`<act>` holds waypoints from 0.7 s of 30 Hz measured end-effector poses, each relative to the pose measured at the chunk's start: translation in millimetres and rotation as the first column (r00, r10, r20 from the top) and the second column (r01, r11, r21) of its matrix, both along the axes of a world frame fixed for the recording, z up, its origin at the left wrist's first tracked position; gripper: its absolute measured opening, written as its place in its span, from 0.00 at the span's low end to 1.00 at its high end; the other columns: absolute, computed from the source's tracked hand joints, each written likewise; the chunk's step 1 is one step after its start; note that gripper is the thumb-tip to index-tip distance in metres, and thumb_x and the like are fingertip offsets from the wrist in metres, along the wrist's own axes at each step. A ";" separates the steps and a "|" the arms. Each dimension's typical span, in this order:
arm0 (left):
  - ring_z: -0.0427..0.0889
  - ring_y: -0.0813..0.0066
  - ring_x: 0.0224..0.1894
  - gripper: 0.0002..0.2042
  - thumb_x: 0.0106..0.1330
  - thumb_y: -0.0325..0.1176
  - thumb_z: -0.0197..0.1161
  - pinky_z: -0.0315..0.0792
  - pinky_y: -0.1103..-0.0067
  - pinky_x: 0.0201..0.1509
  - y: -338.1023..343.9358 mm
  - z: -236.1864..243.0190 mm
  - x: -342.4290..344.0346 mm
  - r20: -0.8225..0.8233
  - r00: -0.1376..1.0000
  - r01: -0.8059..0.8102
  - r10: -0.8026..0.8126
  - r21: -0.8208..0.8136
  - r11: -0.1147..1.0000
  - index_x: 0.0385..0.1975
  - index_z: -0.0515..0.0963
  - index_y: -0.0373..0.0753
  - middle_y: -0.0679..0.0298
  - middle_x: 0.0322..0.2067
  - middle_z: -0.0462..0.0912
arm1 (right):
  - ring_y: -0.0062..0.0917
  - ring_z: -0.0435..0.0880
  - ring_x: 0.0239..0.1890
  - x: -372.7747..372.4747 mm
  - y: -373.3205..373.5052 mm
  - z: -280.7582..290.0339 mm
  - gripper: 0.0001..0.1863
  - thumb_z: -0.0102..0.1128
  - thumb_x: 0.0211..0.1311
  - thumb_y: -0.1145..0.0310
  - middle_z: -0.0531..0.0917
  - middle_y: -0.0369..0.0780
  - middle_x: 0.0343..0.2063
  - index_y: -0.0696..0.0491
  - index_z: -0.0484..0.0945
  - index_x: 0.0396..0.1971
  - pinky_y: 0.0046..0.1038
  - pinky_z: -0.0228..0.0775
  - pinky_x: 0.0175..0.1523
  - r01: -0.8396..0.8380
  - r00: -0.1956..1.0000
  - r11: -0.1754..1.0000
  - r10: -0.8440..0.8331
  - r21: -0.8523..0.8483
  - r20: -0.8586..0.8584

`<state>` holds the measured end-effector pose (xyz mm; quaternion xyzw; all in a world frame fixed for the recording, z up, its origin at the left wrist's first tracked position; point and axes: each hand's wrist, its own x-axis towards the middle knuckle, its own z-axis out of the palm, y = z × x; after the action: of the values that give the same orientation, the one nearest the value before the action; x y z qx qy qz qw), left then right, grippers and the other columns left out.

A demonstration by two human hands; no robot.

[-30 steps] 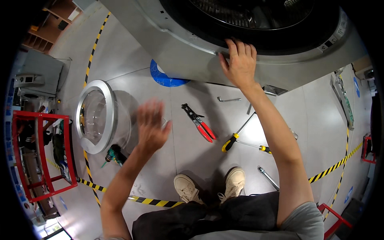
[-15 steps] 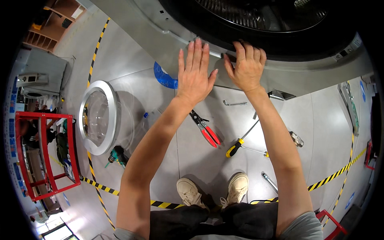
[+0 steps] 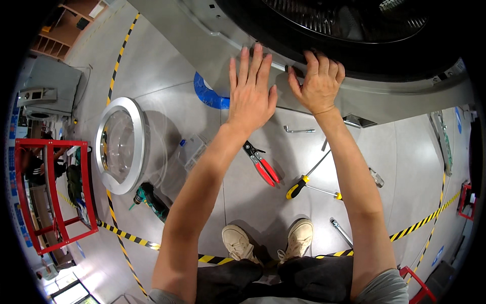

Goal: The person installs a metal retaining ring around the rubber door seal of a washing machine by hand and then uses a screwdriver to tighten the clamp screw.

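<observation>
A grey washing machine front panel spans the top of the view, with a black rubber door seal around the metal drum. My left hand lies flat on the panel just below the seal, its fingers stretched and spread, holding nothing. To its right, my right hand hooks its fingers over the seal's lower edge, and the fingertips are partly hidden there. Its thumb rests on the panel beside a small dark piece at the end of a pale strip. Below my hands, red-handled pliers lie on the floor.
Also on the floor are a yellow-black screwdriver, an L-shaped wrench, a socket tool, a hammer-like head and a green power drill. The round door lies left, near a red frame and blue tape roll.
The view has shifted slightly, so the drill shows more fully. My left hand's fingers are spread wider on the panel. My right hand stays hooked at the seal.
</observation>
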<state>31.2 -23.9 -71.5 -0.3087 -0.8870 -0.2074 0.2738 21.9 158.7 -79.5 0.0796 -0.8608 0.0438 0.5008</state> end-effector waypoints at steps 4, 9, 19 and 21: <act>0.48 0.40 0.72 0.36 0.58 0.31 0.63 0.44 0.53 0.74 -2.5 -1.0 16.0 0.022 0.999 -0.043 0.042 0.071 0.997 0.67 0.57 0.32 0.44 0.71 0.50 | 0.32 0.73 0.43 0.7 -0.8 4.8 0.26 0.65 0.50 0.52 0.79 0.38 0.43 0.50 0.77 0.47 0.36 0.56 0.57 -0.004 1.000 1.000 0.004 0.001 -0.011; 0.51 0.38 0.71 0.33 0.59 0.32 0.63 0.48 0.53 0.72 -12.6 -21.4 32.6 0.059 0.994 -0.101 0.097 0.072 0.992 0.65 0.60 0.32 0.40 0.69 0.53 | 0.34 0.74 0.40 -1.4 3.4 5.2 0.25 0.65 0.48 0.52 0.78 0.39 0.39 0.49 0.78 0.45 0.37 0.59 0.54 -0.006 0.998 1.000 0.008 0.031 -0.067; 0.69 0.57 0.59 0.23 0.69 0.33 0.59 0.64 0.68 0.62 5.2 15.0 13.2 0.131 0.985 -0.159 0.112 0.441 0.883 0.60 0.65 0.31 0.46 0.58 0.65 | 0.37 0.74 0.45 11.4 6.2 9.7 0.29 0.65 0.47 0.53 0.77 0.44 0.45 0.53 0.75 0.48 0.41 0.58 0.57 -0.078 0.993 0.995 0.082 -0.056 0.083; 0.74 0.68 0.53 0.20 0.72 0.34 0.57 0.68 0.74 0.57 10.4 27.2 6.0 0.331 0.943 -0.209 -0.014 0.626 0.751 0.59 0.66 0.30 0.51 0.54 0.69 | 0.37 0.73 0.46 12.4 2.3 14.5 0.30 0.65 0.46 0.54 0.76 0.45 0.46 0.53 0.74 0.49 0.40 0.58 0.57 -0.075 0.993 0.995 0.081 -0.064 0.087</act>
<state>37.2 -13.5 -44.3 -0.1090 -0.8056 -0.5353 0.2294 34.3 161.1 -65.1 0.0961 -0.8767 0.0928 0.4621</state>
